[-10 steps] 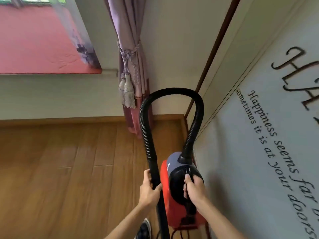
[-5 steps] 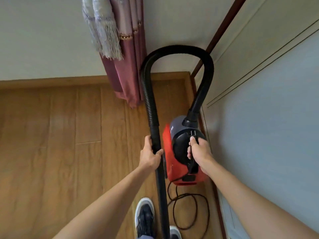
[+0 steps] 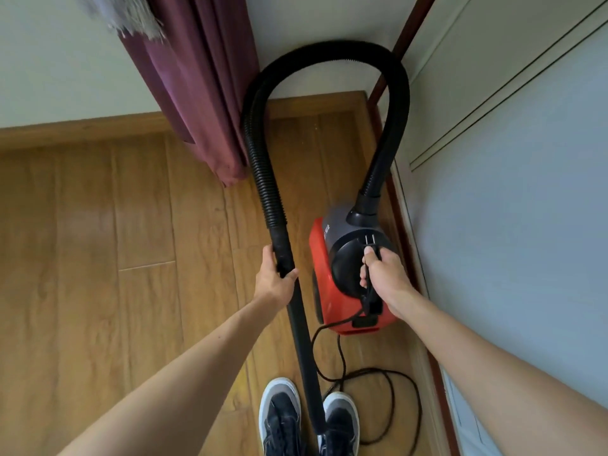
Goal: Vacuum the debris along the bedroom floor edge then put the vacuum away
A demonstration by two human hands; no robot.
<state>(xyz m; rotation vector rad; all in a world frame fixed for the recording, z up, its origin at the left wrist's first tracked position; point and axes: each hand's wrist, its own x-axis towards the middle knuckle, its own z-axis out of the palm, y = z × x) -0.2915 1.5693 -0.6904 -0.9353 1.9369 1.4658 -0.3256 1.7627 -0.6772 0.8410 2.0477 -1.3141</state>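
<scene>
A red and black canister vacuum (image 3: 324, 291) is low over the wooden floor (image 3: 115, 258) in the corner by the right-hand wall. My right hand (image 3: 383, 278) grips its black top handle together with the plug end of the cord. A black ribbed hose (image 3: 263, 179) arches up from the canister's front and comes down to a rigid black tube (image 3: 301, 330). My left hand (image 3: 274, 278) grips that tube just below the ribbed part. The tube's lower end runs down between my shoes. I cannot tell if the canister touches the floor.
A dark red curtain (image 3: 204, 93) with a grey tassel hangs just left of the hose. The black power cord (image 3: 388, 403) lies in loose loops on the floor by my shoes (image 3: 279, 419). A blue-grey wall panel (image 3: 526, 258) closes off the right side.
The view has tilted further down and my shoes now show fully. The vacuum has dropped lower toward the floor near the corner. Both hands keep the same grips.
</scene>
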